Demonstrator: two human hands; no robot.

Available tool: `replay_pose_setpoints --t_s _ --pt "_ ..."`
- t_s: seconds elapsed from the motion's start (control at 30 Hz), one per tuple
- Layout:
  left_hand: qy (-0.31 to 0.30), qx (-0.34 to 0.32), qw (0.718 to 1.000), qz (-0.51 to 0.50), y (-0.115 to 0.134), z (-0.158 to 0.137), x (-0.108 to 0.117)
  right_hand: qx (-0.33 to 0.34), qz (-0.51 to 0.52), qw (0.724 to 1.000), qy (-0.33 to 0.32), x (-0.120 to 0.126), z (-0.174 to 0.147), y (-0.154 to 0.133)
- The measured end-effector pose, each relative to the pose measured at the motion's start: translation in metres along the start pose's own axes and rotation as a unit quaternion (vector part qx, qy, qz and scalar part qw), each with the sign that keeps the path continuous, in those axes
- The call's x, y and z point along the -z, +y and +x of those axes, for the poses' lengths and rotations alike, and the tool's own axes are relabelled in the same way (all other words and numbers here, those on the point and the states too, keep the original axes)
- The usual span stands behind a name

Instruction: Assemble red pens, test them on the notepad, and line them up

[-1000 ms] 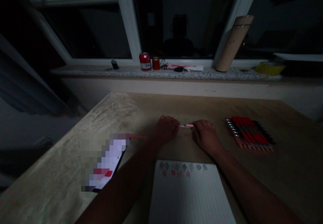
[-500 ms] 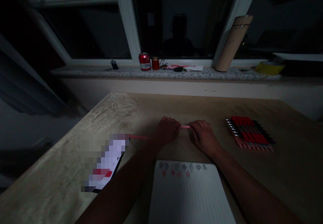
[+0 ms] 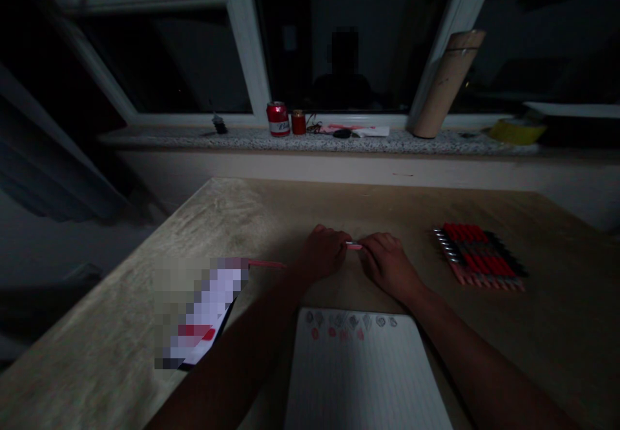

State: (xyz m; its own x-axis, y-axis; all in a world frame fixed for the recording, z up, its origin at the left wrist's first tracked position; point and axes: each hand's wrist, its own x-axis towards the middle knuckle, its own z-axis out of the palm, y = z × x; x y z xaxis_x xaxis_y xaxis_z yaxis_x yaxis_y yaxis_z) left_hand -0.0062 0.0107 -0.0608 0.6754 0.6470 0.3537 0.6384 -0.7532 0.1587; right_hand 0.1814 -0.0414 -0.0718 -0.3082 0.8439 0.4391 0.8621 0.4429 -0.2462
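Note:
My left hand (image 3: 327, 251) and my right hand (image 3: 387, 262) are both closed on a slim pink and white pen (image 3: 354, 246), gripping it from opposite ends just above the table. Only its short middle stretch shows; my fingers hide the ends. Below my hands lies a lined notebook page (image 3: 363, 378) with small dark and red scribbles along its top. To the right, several red, black and pink pens (image 3: 477, 255) lie side by side in a row. A pink pen-like stick (image 3: 266, 264) rests left of my left wrist.
A phone (image 3: 213, 314) with a lit, partly blurred screen lies on the left of the table (image 3: 232, 210). On the stone windowsill behind stand a red can (image 3: 278, 120), a small red jar (image 3: 298, 122), a tall tan flask (image 3: 448, 84) and a yellow tape roll (image 3: 517, 131).
My two hands have come slightly closer together, the right one shifting a little left, so less of the pen shows between them. The other things have stayed in place.

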Motion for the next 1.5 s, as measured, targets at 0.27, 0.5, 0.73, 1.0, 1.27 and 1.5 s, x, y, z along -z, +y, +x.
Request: replay_pose_setpoints --t_s 0.27,0.5,0.73,1.0,1.27,1.5 --pt "0.030 -0.007 0.999 -0.027 0.002 0.001 0.004 0.004 0.011 1.000 0.015 0.000 0.000 0.000" --pt "0.090 -0.019 0.993 -0.076 0.003 -0.002 0.007 -0.006 0.074 0.996 0.042 0.001 0.001 -0.002" --pt "0.135 -0.042 0.984 -0.105 0.007 -0.004 0.008 -0.149 0.308 0.933 0.115 -0.008 -0.001 0.003" --pt "0.127 -0.025 0.988 -0.084 0.003 -0.004 0.005 -0.196 0.406 0.882 0.138 -0.009 0.000 0.008" --pt "0.128 -0.010 0.990 -0.067 0.000 -0.003 0.003 -0.196 0.429 0.870 0.146 -0.012 0.000 0.009" --pt "0.090 0.033 0.995 -0.024 -0.006 -0.003 0.000 -0.199 0.414 0.874 0.158 -0.008 0.000 0.005"
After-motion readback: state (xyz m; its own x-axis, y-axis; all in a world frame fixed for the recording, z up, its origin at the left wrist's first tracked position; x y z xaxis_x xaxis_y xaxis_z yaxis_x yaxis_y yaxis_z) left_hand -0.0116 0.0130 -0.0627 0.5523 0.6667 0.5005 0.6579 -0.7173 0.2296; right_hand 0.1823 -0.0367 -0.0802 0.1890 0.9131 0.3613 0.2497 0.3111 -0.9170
